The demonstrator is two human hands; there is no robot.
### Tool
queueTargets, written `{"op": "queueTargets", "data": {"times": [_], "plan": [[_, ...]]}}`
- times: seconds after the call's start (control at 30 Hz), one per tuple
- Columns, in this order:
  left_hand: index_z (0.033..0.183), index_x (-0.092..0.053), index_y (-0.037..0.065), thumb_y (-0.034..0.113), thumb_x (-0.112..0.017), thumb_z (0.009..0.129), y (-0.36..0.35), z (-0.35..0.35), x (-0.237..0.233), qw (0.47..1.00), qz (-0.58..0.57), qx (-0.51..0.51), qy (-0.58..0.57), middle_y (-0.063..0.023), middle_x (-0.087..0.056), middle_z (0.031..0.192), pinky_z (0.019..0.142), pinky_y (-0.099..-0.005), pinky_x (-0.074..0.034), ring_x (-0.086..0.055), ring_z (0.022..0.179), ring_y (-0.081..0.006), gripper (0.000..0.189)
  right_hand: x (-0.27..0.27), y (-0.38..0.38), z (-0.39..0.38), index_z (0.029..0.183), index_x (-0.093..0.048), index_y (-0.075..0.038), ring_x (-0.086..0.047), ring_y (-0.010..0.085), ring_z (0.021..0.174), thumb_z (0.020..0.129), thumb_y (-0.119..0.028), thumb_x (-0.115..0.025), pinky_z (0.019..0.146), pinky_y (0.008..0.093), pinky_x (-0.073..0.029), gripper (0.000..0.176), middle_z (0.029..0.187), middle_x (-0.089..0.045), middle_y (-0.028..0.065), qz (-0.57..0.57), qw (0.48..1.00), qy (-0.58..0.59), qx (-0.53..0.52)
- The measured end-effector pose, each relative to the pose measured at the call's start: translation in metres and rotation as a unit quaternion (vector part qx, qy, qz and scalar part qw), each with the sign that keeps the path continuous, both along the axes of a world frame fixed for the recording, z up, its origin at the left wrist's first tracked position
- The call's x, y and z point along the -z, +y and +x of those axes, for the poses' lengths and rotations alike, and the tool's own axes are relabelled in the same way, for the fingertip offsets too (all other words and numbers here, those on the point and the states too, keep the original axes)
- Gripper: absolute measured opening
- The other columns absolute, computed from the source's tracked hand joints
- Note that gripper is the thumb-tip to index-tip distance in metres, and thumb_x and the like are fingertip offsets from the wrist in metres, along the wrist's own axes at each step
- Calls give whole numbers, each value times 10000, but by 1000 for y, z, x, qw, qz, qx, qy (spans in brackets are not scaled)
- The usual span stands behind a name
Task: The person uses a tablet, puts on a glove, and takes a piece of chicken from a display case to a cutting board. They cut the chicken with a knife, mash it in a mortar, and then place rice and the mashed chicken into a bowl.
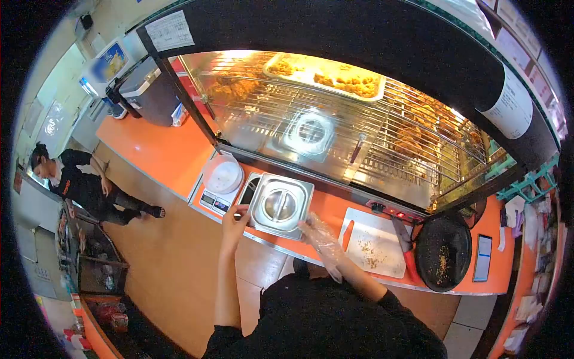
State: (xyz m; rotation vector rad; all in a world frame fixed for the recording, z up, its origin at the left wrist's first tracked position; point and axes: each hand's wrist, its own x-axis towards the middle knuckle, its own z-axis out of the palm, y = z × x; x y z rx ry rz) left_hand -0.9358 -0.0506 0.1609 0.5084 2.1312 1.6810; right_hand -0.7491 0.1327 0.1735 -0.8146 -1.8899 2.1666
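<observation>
Two hands flank a lidded square silver metal container (pixel 263 209) near the close edge of the orange surface (pixel 161 152). Bare fingers of the left hand (pixel 234 226) grip its left side; the right hand (pixel 321 238), in a clear plastic glove, grips its right. The container lies between and slightly ahead of both, neither clearly nearer. Being square, it shows no long axis; its lid's silver bar handle (pixel 278 205) points away from the person. Whether it rests or hangs lifted, I cannot tell.
</observation>
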Motion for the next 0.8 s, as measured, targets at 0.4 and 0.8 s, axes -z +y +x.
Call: {"op": "queueTargets", "data": {"times": [0.4,0.8], "plan": [[1298,-550,95,7,-620,850,155,150,5,926,102,321,-169,-30,-572,904,703,-267,-487,-570,783,-118,462,-22,118,213,1037,-577,-22,-506,78,536,943,-201,-610,464,234,-405,205,714,-531,1,71,977,-34,197],[1287,-551,-9,21,-546,905,198,134,8,943,143,196,-229,-97,-673,968,807,-257,-524,-647,892,-152,383,25,196,151,818,-619,-55,-419,66,501,900,-289,-683,470,247,-340,256,612,-486,-34,69,952,14,299]]}}
